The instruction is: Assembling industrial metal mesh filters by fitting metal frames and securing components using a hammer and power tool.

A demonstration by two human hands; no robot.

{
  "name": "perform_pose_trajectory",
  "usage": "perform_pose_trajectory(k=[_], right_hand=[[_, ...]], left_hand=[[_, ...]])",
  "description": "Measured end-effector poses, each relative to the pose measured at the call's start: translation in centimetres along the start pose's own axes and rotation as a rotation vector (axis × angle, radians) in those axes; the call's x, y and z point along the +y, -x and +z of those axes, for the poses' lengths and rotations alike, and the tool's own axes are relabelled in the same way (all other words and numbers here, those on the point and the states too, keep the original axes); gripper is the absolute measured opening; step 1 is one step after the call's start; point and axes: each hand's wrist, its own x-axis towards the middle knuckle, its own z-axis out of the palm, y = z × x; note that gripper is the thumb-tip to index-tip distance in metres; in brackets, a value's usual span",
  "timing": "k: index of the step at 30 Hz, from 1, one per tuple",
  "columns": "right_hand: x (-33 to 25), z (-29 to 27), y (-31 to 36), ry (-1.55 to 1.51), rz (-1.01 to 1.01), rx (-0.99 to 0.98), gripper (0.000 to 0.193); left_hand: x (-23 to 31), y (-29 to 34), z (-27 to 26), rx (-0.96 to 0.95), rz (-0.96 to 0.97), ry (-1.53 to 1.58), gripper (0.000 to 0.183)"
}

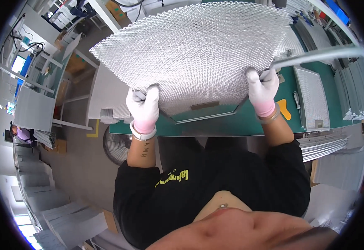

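Observation:
A large silver metal mesh sheet (198, 54) is raised in front of me, tilted, its far edge curving up. My left hand (143, 106), in a white glove with a pink cuff, is closed on its near left edge, thumb on top. My right hand (263, 89), gloved alike, grips the near right edge the same way. Below the sheet, a thin metal frame (207, 118) shows its near edge on the green table (182, 130); the sheet hides the rest. A pale metal bar (319, 56) runs rightward from beside my right hand; I cannot tell whether that hand holds it.
Right of my hands lie an orange flat tool (284, 109), a screwdriver (297, 102) and a framed mesh panel (313, 100). Grey panels (352, 87) are stacked at the far right. A floor fan (116, 146) stands by the table's left; a person (23, 132) is far left.

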Motion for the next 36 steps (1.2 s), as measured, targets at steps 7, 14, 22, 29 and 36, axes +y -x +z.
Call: perform_pose_trajectory(k=[7, 14, 22, 29, 36], right_hand=[[3.4, -1.3, 3.3, -0.234, 0.268, -0.209, 0.038], [5.7, -2.2, 8.1, -0.314, 0.363, -0.322, 0.037], [-2.7, -1.4, -3.1, -0.42, 0.136, -0.295, 0.027], [-1.8, -4.4, 0.2, -0.531, -0.018, -0.339, 0.017], [-2.1, -7.1, 2.2, -0.806, -0.427, -0.808, 0.04]], left_hand=[[-2.0, 3.9, -1.8, -0.084, -0.087, -0.174, 0.02], [-4.7, 7.8, -3.1, -0.061, -0.232, -0.133, 0.027], [2.9, -0.2, -2.4, -0.267, 0.043, -0.089, 0.031], [3.6, 2.2, 1.3, -0.452, 0.211, 0.104, 0.017], [-3.3, 5.4, -0.6, -1.376, -0.111, 0.585, 0.069]])
